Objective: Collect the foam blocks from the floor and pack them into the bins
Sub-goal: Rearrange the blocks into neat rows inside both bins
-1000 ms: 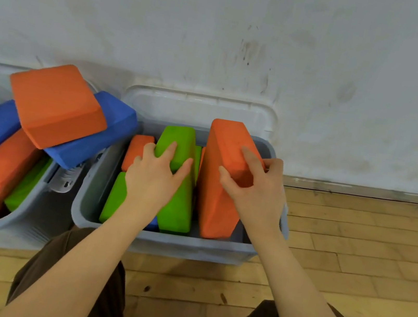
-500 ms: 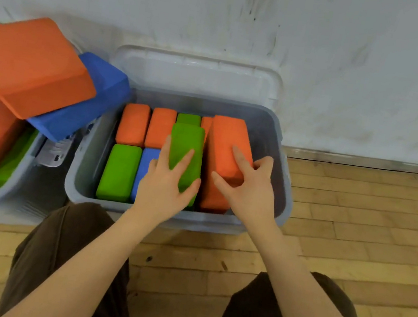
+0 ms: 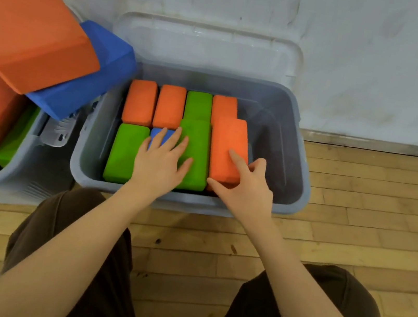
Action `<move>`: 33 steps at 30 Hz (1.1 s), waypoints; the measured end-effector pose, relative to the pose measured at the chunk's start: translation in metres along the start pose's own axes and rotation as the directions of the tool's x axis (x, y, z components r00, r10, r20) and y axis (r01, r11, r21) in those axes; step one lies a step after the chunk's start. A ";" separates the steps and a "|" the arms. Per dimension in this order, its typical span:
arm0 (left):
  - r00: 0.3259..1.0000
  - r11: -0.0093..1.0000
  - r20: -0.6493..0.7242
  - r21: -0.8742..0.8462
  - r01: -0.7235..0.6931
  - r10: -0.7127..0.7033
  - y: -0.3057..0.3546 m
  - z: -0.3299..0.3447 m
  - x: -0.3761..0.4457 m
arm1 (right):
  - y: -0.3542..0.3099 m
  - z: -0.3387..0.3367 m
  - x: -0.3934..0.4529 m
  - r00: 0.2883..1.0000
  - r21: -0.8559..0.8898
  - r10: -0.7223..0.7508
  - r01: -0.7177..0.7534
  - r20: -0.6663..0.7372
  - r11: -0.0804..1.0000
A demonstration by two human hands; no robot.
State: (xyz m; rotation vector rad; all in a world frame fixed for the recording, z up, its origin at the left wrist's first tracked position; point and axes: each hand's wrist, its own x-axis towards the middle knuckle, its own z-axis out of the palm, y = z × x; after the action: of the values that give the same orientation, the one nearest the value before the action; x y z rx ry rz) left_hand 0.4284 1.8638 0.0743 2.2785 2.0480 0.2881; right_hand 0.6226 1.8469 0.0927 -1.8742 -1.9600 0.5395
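Observation:
A grey bin (image 3: 301, 156) stands on the floor against the wall. Inside it, foam blocks lie side by side in two rows: orange, green and one blue (image 3: 157, 133). My left hand (image 3: 160, 163) lies flat with fingers spread on a green block (image 3: 198, 156) in the front row, its fingertips reaching onto the blue one. My right hand (image 3: 248, 189) grips the near end of an orange block (image 3: 227, 147) at the right of the front row, thumb at its near edge and fingers on its top and side. This orange block sits slightly higher than its neighbours.
To the left stands a second grey bin (image 3: 17, 169), heaped above its rim with large orange (image 3: 30, 34), blue (image 3: 88, 81) and green blocks. A translucent lid (image 3: 206, 45) leans on the white wall behind the middle bin. My knees in brown trousers are on the wooden floor (image 3: 372, 211).
The orange and green blocks went from standing high above the rim to lying down in the front row. Both hands followed them down into the bin.

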 end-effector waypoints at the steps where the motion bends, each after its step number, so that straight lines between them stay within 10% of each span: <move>1: 1.000 1.000 -0.015 0.015 -0.027 0.028 -0.001 -0.002 0.004 | 0.000 0.002 0.002 1.000 0.002 -0.013 0.013 -0.016 1.000; 12: 0.997 0.995 0.007 -0.069 0.077 -0.077 0.015 0.011 0.079 | -0.005 0.001 0.067 0.989 0.044 -0.091 0.096 -0.118 0.994; 24: 0.969 0.988 0.196 -0.023 0.154 -0.147 0.001 0.071 0.074 | 0.032 0.063 0.083 0.941 -0.206 -0.037 0.111 0.335 0.972; 33: 0.974 0.990 0.179 0.048 0.131 -0.137 0.003 0.074 0.083 | 0.033 0.073 0.095 0.950 -0.246 -0.022 0.103 0.312 0.964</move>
State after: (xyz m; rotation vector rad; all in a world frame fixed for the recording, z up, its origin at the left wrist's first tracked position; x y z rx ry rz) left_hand 0.4527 1.9513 0.0102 2.0847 2.1148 0.0329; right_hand 0.6089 1.9418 0.0140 -1.9674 -2.3863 0.6107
